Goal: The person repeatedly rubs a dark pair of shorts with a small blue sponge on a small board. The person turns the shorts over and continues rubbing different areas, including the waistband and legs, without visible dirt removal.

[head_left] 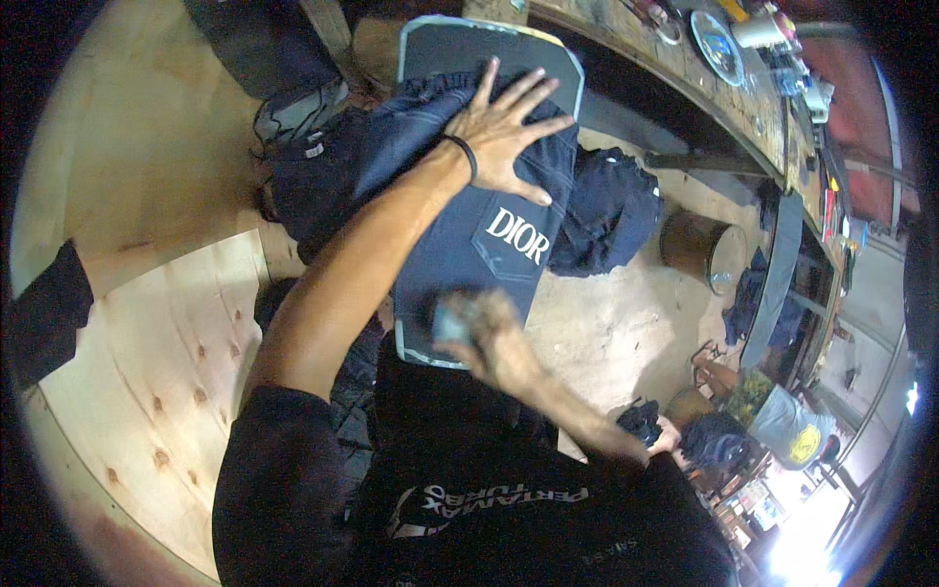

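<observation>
Dark blue denim trousers are drawn over a flat dark board with pale edges and rounded corners. A back pocket with white printing faces up. My left hand lies flat on the denim above the pocket, fingers spread, a dark band on its wrist. Below the pocket, close to the near end of the board, my right hand is smeared by motion. Its fingers wrap round a small grey-blue block against the cloth; the blur hides its exact kind.
More dark garments hang or lie beside the board on both sides. A cluttered wooden workbench runs along the upper right. On the floor stands a brown drum-shaped container. Another person sits at the lower right.
</observation>
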### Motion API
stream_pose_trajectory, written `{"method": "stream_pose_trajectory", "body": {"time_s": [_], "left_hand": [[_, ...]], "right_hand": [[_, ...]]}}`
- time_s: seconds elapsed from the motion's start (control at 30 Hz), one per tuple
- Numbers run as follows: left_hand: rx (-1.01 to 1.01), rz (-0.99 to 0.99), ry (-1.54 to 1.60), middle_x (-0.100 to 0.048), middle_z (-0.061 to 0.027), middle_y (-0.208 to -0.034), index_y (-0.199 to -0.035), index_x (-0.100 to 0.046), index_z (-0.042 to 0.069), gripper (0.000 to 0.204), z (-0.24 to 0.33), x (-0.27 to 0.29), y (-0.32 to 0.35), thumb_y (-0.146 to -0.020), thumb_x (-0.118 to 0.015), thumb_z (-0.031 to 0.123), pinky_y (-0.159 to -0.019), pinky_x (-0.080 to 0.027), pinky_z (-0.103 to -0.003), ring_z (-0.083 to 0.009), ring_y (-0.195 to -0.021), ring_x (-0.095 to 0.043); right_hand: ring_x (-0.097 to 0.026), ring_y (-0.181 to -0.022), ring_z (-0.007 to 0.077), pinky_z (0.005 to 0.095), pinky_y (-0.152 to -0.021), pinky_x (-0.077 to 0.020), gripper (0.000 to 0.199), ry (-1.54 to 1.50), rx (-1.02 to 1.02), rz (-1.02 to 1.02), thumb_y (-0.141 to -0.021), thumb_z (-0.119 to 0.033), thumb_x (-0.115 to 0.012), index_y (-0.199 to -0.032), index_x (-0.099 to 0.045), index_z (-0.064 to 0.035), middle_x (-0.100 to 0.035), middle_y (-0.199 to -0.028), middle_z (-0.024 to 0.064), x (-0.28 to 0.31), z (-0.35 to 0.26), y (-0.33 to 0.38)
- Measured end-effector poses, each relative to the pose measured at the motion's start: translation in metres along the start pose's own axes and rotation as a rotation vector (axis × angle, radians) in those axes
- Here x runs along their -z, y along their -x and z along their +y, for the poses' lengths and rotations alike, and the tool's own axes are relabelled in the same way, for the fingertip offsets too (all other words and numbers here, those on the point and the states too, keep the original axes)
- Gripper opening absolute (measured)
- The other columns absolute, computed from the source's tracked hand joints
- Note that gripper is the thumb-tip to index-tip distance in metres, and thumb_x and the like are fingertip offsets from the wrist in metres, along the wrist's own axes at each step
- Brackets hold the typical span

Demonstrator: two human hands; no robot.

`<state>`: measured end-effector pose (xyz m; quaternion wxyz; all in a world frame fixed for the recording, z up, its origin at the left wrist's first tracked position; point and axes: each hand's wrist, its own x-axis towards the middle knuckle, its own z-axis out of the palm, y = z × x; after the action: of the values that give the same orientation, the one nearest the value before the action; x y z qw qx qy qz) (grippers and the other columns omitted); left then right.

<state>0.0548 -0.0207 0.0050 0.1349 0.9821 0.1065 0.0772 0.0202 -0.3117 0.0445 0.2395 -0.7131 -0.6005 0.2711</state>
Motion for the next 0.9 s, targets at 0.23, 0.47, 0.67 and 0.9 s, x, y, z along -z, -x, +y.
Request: {"method": "stream_pose_trajectory", "body": {"time_s": [0.23,0.47,0.67,0.9], "left_hand": [[0.001,0.009,-0.050,-0.020,-0.0174,-0.181,-0.169,-0.040,0.037,0.124,0.001,0.000,-0.002,-0.064,-0.075,0.093,-0.128,-0.003,-0.079,-0.0395,-0.168,-0.013],[-0.027,0.030,-0.039,-0.021,-0.0170,-0.181,-0.170,-0.038,0.037,0.123,-0.003,-0.007,-0.001,-0.066,-0.075,0.092,-0.129,-0.001,-0.078,-0.0391,-0.168,-0.013],[-0.018,0.167,-0.045,-0.021,-0.0164,-0.180,-0.167,-0.045,0.032,0.122,0.016,0.011,0.007,-0.065,-0.075,0.092,-0.130,-0.006,-0.077,-0.0402,-0.167,-0.016],[0.798,0.339,0.083,-0.027,-0.0333,-0.173,-0.169,-0.026,-0.005,0.084,0.082,0.004,0.134,-0.108,-0.062,0.040,-0.130,-0.027,-0.061,-0.0509,-0.159,-0.032]], "right_hand": [[-0.058,-0.115,0.0418,0.0544,-0.100,-0.0493,0.065,-0.163,0.116,-0.096,-0.090,-0.031,-0.085,-0.147,-0.065,-0.0096,-0.061,-0.126,0.0217,0.011,0.019,0.014],[-0.060,-0.113,0.0401,0.0534,-0.103,-0.0514,0.063,-0.180,0.032,-0.031,-0.090,-0.023,-0.086,-0.148,-0.064,-0.0082,-0.063,-0.121,0.0187,0.024,0.030,0.027],[-0.064,-0.108,0.0416,0.0530,-0.095,-0.0532,0.067,-0.165,-0.023,-0.080,-0.086,-0.031,-0.091,-0.140,-0.064,-0.0010,-0.066,-0.115,0.0228,0.045,0.030,0.017],[-0.051,-0.143,0.0510,0.0600,-0.122,-0.0364,0.067,0.057,0.120,0.544,-0.094,-0.038,-0.083,-0.142,-0.060,0.0023,-0.063,-0.139,0.0289,0.050,0.086,-0.116]]}}
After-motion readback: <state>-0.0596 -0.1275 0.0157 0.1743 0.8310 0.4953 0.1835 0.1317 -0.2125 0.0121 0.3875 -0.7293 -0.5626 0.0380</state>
